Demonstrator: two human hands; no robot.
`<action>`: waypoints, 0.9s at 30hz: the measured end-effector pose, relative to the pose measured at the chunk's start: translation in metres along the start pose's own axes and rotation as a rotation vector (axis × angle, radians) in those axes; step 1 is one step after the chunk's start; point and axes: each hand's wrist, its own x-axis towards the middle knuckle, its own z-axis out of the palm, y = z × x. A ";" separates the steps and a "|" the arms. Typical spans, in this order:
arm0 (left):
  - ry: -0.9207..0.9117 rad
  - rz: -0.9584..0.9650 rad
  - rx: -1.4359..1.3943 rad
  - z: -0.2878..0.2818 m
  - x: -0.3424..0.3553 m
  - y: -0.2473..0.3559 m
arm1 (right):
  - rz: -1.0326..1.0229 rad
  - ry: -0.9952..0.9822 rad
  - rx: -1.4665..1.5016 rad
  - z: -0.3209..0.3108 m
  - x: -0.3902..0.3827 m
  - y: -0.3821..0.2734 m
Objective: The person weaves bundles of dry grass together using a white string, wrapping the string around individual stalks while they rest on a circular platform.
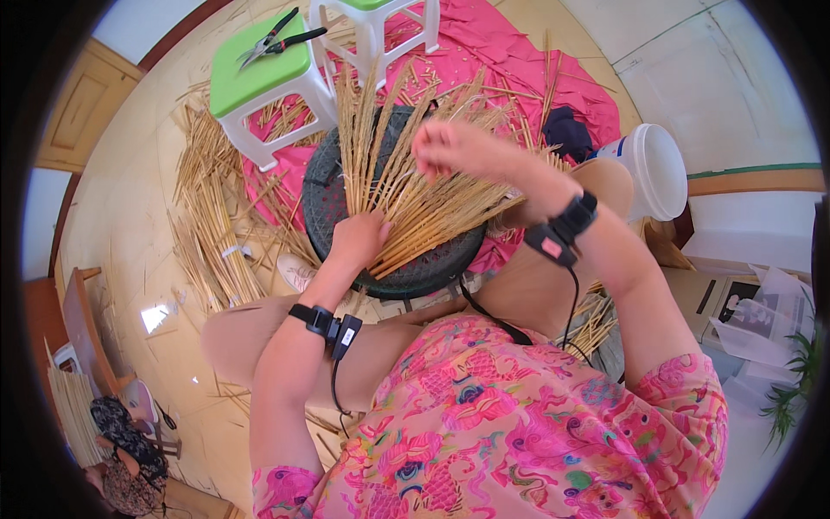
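Observation:
A fan of dried straw stalks (432,227) with feathery heads lies across a round, black, tyre-like stand (322,186) before my knees. My left hand (361,238) is closed on the stalks at the fan's left side, near their cut ends. Above the feathery heads, my right hand (439,151) is raised with its fingers curled; it is slightly blurred, and whatever it holds is hidden. A thin white cord (399,183) crosses the stalks between my hands.
Pruning shears (275,41) lie on a green-topped stool (259,73); another stool (376,26) stands beside it. Loose straw (212,199) covers the floor at left, and a pink cloth (501,39) spreads beyond. A white bucket (661,173) is at right. Another person (130,450) sits lower left.

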 end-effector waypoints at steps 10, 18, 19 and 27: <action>-0.037 -0.093 -0.079 -0.036 0.013 0.011 | 0.270 0.223 -0.999 -0.024 -0.042 0.065; -0.016 0.005 -0.170 -0.021 0.028 0.017 | 0.392 0.738 -1.035 -0.197 0.008 0.131; -0.032 0.006 -0.159 -0.019 0.027 0.016 | 0.457 0.689 -0.956 -0.202 0.015 0.141; -0.162 -0.097 -0.143 -0.019 0.026 0.014 | 0.384 0.188 -1.495 -0.207 0.040 0.164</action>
